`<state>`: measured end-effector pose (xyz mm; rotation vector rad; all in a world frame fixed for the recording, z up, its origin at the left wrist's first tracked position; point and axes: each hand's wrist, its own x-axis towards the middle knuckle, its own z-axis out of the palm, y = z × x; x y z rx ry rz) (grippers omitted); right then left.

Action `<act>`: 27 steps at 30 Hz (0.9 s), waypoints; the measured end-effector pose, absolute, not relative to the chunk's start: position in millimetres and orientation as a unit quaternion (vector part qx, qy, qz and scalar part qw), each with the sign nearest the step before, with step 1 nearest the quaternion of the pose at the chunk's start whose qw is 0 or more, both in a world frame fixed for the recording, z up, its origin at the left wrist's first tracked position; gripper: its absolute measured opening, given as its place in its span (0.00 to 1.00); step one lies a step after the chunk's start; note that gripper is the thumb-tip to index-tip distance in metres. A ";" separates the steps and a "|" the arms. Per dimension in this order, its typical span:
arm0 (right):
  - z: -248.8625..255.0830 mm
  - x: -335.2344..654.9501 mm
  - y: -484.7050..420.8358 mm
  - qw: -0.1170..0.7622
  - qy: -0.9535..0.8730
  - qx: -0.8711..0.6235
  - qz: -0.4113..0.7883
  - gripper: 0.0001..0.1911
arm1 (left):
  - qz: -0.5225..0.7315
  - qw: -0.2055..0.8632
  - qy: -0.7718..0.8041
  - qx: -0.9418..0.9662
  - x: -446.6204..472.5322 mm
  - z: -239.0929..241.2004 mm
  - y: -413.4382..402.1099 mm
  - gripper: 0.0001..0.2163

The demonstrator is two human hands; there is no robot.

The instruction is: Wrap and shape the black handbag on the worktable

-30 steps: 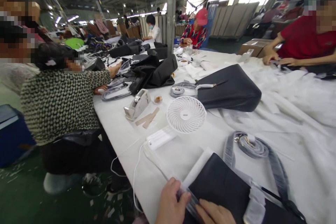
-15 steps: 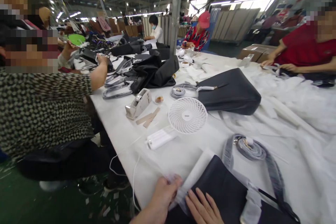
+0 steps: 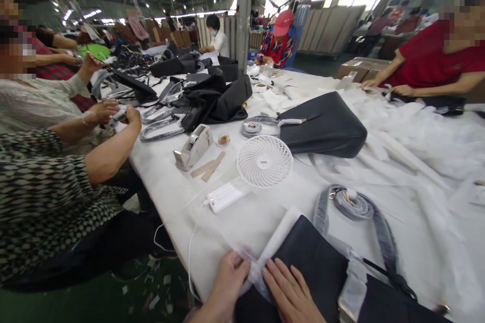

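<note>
Left hand pinches the thin clear wrap at the near table edge, right hand lies flat and open on the black bag; flimsy, slippery stuff, so probably best grabbed by its edge.

The fan stands on the table behind the bag, tape dispenser to its left.
</note>
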<state>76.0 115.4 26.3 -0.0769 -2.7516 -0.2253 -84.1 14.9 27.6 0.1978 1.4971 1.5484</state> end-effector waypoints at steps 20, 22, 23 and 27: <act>51.8 47.0 115.7 0.237 -0.969 -0.066 0.010 0.15 | 0.649 0.283 0.705 0.040 -96.9 29.2 37.4 0.29; 52.4 48.7 119.1 0.220 -0.974 -0.037 -0.026 0.19 | 0.676 0.276 0.683 0.015 -109.5 34.9 39.6 0.27; 52.7 49.3 120.9 0.210 -0.977 -0.027 -0.040 0.22 | 0.694 0.270 0.668 0.003 -118.1 38.9 40.8 0.26; 51.5 50.1 124.3 0.188 -0.981 -0.025 -0.048 0.24 | 0.774 0.229 0.588 -0.057 -165.6 62.4 47.3 0.22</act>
